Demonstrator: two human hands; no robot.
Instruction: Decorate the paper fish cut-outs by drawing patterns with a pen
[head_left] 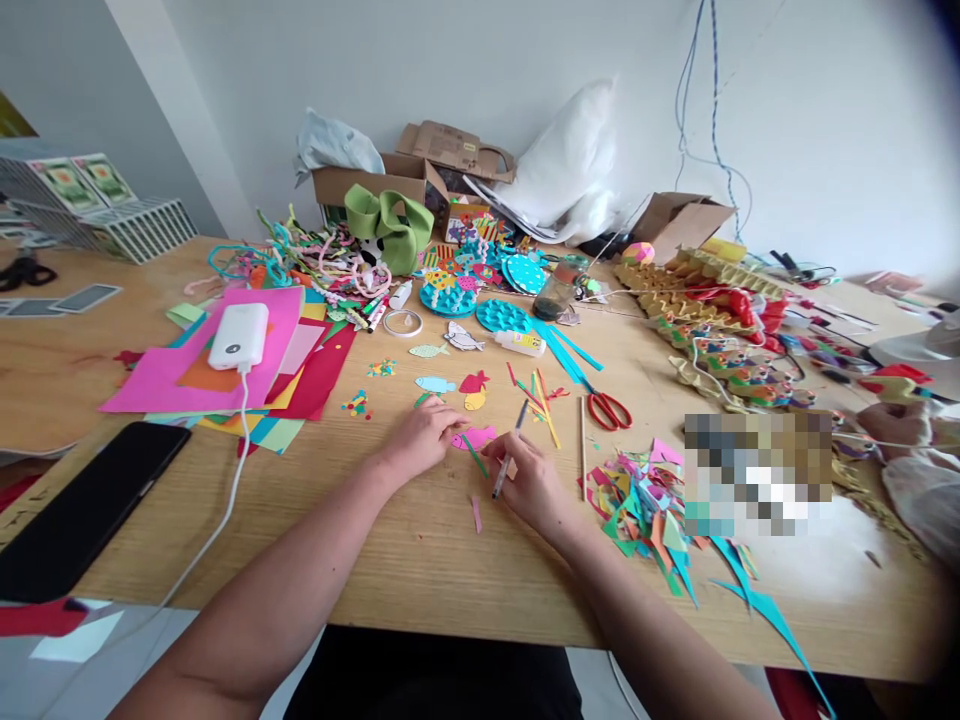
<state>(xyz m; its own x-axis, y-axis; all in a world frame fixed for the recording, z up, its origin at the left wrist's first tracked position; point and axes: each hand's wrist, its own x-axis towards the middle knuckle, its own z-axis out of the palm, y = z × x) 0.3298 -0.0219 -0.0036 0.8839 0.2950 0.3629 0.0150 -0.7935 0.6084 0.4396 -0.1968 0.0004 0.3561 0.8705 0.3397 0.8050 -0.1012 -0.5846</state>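
A pink paper fish (480,437) lies on the wooden table, between my hands. My left hand (429,436) rests at its left end, fingers bent together; whether they pinch anything is too small to tell. In my right hand (521,478) is a pen (511,452), held slanting, and the fingertips meet a thin green paper strip (474,456) that crosses the fish. Just beyond are a light blue fish (435,384), a red fish (473,382) and a yellow fish (475,400). A pink strip (476,515) lies nearer me.
Red-handled scissors (609,411), a wooden stick (583,448) and paper scraps (645,510) are at the right. A glue bottle (521,343) stands beyond the fish. Left are coloured sheets (142,385), a power bank (238,336) and a phone (94,505). Another person's hand (896,428) shows far right.
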